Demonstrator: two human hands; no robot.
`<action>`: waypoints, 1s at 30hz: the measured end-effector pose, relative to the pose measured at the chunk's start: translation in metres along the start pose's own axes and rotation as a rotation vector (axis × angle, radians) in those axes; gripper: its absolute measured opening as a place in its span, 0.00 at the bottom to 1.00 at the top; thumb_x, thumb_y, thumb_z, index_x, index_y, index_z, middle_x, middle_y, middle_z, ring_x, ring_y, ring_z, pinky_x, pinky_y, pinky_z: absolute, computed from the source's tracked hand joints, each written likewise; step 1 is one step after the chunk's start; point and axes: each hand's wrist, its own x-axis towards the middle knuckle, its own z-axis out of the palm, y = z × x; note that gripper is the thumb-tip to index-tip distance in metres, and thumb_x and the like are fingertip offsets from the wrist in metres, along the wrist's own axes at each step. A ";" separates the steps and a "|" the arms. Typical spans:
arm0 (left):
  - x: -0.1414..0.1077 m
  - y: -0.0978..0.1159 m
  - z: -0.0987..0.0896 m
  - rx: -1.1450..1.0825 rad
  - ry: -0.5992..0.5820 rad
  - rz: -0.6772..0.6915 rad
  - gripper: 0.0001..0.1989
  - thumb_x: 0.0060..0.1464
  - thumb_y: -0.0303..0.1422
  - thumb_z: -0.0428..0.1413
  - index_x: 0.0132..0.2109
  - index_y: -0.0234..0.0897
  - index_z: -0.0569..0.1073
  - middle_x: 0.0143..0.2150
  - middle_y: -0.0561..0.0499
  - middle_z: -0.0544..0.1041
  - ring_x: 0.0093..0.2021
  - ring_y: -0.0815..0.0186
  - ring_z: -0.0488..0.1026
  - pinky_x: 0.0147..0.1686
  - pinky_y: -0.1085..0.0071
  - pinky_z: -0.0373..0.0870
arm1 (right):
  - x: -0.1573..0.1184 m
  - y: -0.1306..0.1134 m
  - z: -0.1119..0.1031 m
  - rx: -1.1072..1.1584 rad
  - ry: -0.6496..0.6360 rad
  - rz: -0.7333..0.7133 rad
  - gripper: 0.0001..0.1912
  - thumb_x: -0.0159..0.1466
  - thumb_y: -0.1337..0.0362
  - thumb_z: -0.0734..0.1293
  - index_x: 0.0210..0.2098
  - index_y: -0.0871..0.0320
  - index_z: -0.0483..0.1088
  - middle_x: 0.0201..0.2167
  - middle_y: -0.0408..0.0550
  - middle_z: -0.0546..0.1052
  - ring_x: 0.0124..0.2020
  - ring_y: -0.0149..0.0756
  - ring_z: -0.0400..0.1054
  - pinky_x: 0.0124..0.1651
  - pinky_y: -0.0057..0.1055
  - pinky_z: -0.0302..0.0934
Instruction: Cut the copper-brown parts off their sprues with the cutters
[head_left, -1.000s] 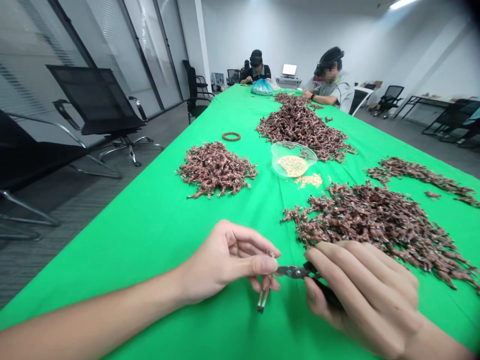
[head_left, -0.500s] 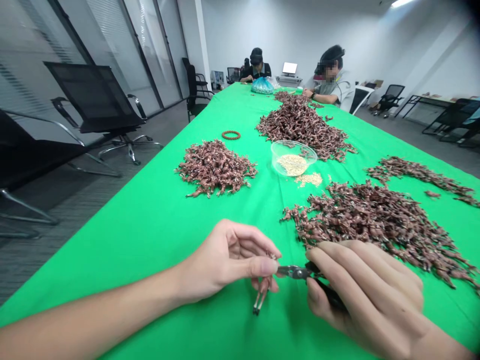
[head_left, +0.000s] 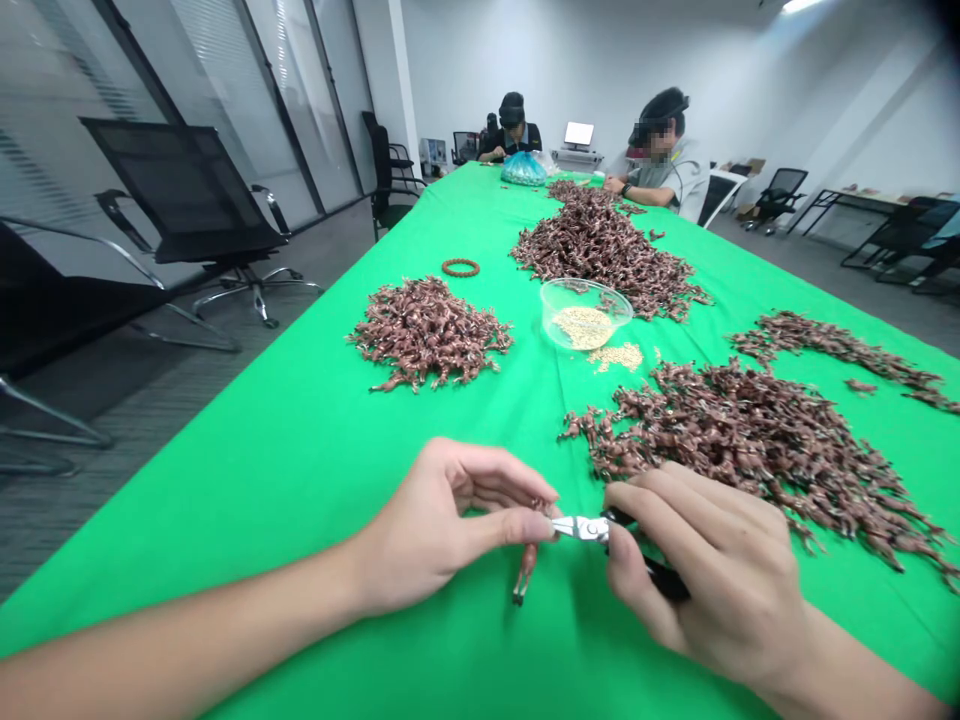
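Between the thumb and fingers of my left hand (head_left: 457,520) is a small brown toy horse (head_left: 527,572), its pale lower legs and dark hooves hanging down. My right hand (head_left: 705,565) grips a pair of pliers (head_left: 583,528) with black handles and a bright metal head. The jaws point left and meet the toy at my left thumb tip; what exactly they bite on is hidden. Just beyond my right hand lies a heap of similar brown toy horses (head_left: 735,430). A smaller heap (head_left: 431,335) lies farther off to the left.
A clear plastic bowl (head_left: 551,335) holds small cream-coloured pieces, some spilled beside it (head_left: 619,357). Behind it is a large heap of toys (head_left: 600,245). A brown ring (head_left: 460,268) lies on the green cloth (head_left: 315,430). Two people sit at the far end; office chairs (head_left: 180,190) stand left.
My right hand has rolled and shifted slightly left and up, so the pliers' head shows brighter and flatter. The toy has turned a little in my left hand.
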 end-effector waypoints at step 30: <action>-0.002 0.001 0.000 0.107 0.086 0.048 0.22 0.40 0.27 0.72 0.45 0.32 0.79 0.40 0.44 0.84 0.40 0.60 0.82 0.35 0.73 0.79 | 0.009 0.002 0.003 0.299 -0.151 0.404 0.14 0.69 0.65 0.61 0.28 0.58 0.70 0.19 0.39 0.67 0.18 0.26 0.58 0.23 0.27 0.52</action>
